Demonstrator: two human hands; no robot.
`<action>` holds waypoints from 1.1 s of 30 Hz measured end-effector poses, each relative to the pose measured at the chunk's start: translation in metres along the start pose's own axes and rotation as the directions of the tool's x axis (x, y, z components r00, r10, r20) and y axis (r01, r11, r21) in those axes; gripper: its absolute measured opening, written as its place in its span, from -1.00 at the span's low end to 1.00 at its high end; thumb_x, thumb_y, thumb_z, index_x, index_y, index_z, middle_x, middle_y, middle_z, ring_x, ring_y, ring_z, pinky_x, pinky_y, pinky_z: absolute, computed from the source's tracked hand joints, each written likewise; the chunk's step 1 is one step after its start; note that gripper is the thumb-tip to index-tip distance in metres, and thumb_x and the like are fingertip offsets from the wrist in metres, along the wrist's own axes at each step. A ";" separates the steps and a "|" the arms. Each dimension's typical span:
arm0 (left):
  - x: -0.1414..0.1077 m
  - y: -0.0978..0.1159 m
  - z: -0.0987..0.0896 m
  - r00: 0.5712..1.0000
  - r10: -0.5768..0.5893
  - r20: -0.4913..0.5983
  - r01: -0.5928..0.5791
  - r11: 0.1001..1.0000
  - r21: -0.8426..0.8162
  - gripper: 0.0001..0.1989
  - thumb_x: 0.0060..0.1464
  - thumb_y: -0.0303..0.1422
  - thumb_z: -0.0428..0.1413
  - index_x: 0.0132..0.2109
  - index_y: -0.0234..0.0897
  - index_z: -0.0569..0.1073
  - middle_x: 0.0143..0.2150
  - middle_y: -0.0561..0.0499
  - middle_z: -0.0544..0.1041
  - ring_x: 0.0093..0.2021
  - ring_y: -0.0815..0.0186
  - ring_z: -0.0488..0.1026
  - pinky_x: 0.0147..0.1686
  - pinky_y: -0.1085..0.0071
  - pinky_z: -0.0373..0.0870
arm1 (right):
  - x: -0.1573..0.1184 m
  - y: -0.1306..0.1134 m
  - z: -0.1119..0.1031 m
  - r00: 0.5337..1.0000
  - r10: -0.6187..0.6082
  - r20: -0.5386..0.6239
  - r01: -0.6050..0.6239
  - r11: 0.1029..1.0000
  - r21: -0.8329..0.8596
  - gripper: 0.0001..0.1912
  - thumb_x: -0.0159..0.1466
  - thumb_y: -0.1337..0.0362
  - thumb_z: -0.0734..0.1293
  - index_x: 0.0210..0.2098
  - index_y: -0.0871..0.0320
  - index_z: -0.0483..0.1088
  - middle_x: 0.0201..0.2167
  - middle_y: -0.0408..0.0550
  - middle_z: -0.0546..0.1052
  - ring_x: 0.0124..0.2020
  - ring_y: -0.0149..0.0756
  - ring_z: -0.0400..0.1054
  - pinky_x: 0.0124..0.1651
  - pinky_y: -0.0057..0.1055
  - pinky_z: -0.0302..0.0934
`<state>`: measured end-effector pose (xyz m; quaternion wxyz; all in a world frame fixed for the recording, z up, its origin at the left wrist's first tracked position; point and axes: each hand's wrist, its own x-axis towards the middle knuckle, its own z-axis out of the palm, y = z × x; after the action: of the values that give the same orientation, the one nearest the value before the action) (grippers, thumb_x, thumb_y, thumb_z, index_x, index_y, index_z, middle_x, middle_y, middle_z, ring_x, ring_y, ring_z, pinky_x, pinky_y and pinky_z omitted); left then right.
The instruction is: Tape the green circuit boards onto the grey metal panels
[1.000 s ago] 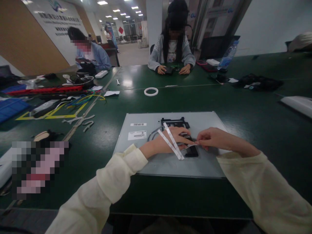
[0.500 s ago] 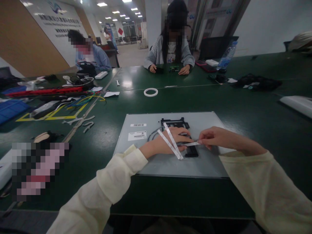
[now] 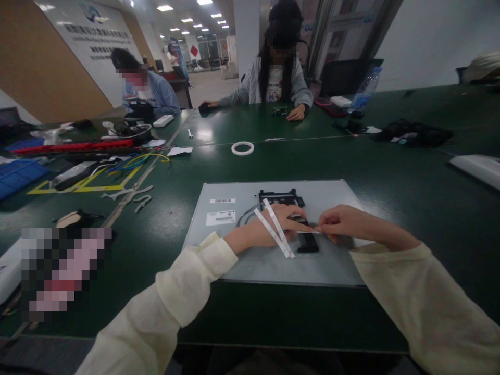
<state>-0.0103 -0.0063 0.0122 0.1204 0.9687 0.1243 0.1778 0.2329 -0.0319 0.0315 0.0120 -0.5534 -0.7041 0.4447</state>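
Note:
My left hand [image 3: 273,226] is over the middle of a grey flat panel [image 3: 242,265], its thumb and fingers closed at one end of a short white tape strip [image 3: 311,232]. The other end is pinched by my right hand [image 3: 339,223], just to the right. Two more white strips [image 3: 269,224] lie crossed in a V over the back of my left hand. Beneath the hands, a black frame-like part [image 3: 278,196] and a black block [image 3: 308,242] sit on the panel, partly hidden. A thin grey cable [image 3: 247,211] curves out left of them.
A roll of white tape [image 3: 242,148] lies beyond the panel on the green table [image 3: 304,161]. A small wrench [image 3: 189,133] and grey bent pieces [image 3: 128,192] lie to the left. Across the table a co-worker's hand [image 3: 296,112] rests by a green circuit board [image 3: 279,110].
The strip between my hands now looks thinner, seen more edge-on, and my left fingertips are closer to my right hand. Across the table, a co-worker's hand has moved a dark object leftward.

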 end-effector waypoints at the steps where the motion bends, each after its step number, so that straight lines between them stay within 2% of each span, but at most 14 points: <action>1: 0.000 0.000 -0.001 1.000 0.001 0.007 -0.001 1.000 0.000 -0.64 0.18 -0.44 0.01 0.11 -0.08 0.38 0.14 -0.07 0.31 0.02 0.21 0.36 0.00 0.24 0.27 | 0.000 0.001 0.000 1.000 0.005 0.001 -0.005 1.000 -0.001 -0.58 0.13 -0.10 0.27 -0.46 0.17 0.41 -0.59 -0.11 0.45 -0.51 -0.37 0.33 -0.34 -0.44 0.18; 7: 0.001 0.001 -0.005 0.999 -0.005 0.040 0.005 1.000 0.002 -0.66 0.21 -0.39 -0.03 0.11 -0.07 0.39 0.14 -0.06 0.31 0.02 0.23 0.36 0.02 0.26 0.25 | 0.000 -0.003 0.001 1.000 0.015 -0.022 -0.016 1.000 -0.016 -0.59 0.12 -0.07 0.28 -0.46 0.18 0.42 -0.60 -0.11 0.45 -0.53 -0.39 0.33 -0.38 -0.46 0.16; 14: 0.001 -0.001 0.003 1.000 -0.014 -0.007 0.014 1.000 -0.005 -0.70 0.21 -0.36 0.00 0.07 -0.08 0.43 0.13 -0.05 0.33 0.02 0.24 0.36 0.00 0.28 0.27 | -0.003 -0.010 0.001 0.999 0.033 -0.029 -0.034 0.999 -0.033 -0.59 0.10 -0.09 0.29 -0.46 0.17 0.42 -0.58 -0.11 0.46 -0.51 -0.36 0.35 -0.37 -0.45 0.17; 26: 0.002 0.000 -0.002 0.999 -0.003 0.034 0.002 1.000 0.018 -0.68 0.22 -0.34 -0.02 0.10 -0.07 0.39 0.14 -0.05 0.31 0.04 0.25 0.35 0.02 0.29 0.26 | -0.001 -0.006 0.002 0.999 0.040 -0.033 -0.041 0.998 -0.041 -0.62 0.10 -0.04 0.28 -0.44 0.19 0.41 -0.60 -0.11 0.46 -0.53 -0.38 0.34 -0.39 -0.47 0.17; 33: 0.001 -0.001 0.002 1.000 0.000 -0.004 0.000 1.000 0.007 -0.68 0.21 -0.37 -0.01 0.09 -0.06 0.41 0.13 -0.04 0.32 0.02 0.25 0.36 0.01 0.28 0.25 | 0.000 -0.005 0.001 0.999 0.041 -0.015 -0.041 0.999 0.011 -0.61 0.08 -0.06 0.29 -0.41 0.18 0.40 -0.60 -0.11 0.46 -0.53 -0.37 0.35 -0.38 -0.46 0.19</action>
<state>-0.0093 -0.0053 0.0107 0.1169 0.9688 0.1249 0.1792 0.2286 -0.0329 0.0338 0.0111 -0.5712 -0.6902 0.4442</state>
